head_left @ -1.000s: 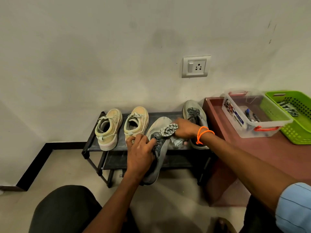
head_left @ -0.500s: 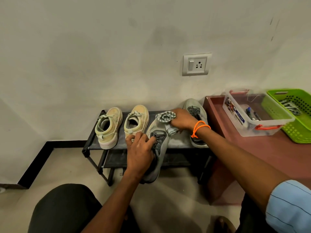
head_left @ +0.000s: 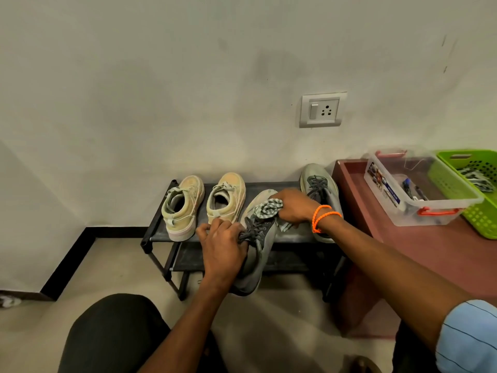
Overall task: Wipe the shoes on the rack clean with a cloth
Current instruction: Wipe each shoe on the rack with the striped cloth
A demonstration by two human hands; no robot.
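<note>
Two hands: left hand [head_left: 222, 247] clutching grey mesh shoe [head_left: 259, 243], right hand [head_left: 293, 208] gripping bunched striped cloth [head_left: 267, 208].

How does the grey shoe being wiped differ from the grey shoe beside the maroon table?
The grey shoe being wiped juts out past the rack's front edge, heel over the floor; the grey shoe beside the maroon table rests fully on the top shelf. The first is gripped at the laces by the left hand while the right hand presses a striped cloth on its toe; the second is untouched. Both are grey with dark laces.
</note>
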